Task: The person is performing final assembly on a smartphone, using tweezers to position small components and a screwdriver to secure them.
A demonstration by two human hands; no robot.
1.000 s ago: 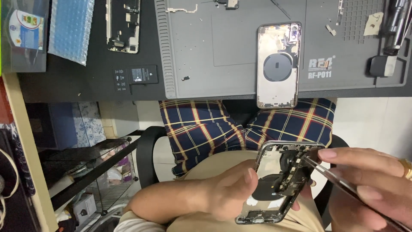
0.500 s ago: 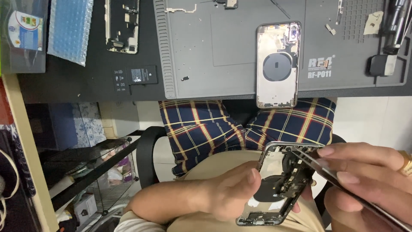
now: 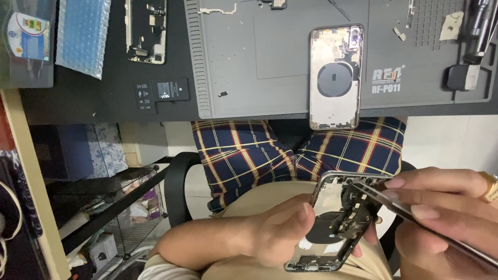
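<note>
The opened phone housing (image 3: 337, 223) sits over your lap, gripped along its edge by your left hand (image 3: 275, 233), barely moved since a second ago. Your right hand (image 3: 441, 218) pinches the tweezers (image 3: 404, 207), their tip still inside its upper part.

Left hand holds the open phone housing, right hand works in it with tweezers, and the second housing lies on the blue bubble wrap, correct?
Not quite. In the head view the second housing lies on the grey mat, not on the bubble wrap. The rest stands: left hand holds the housing, right hand works tweezers into it.
</note>
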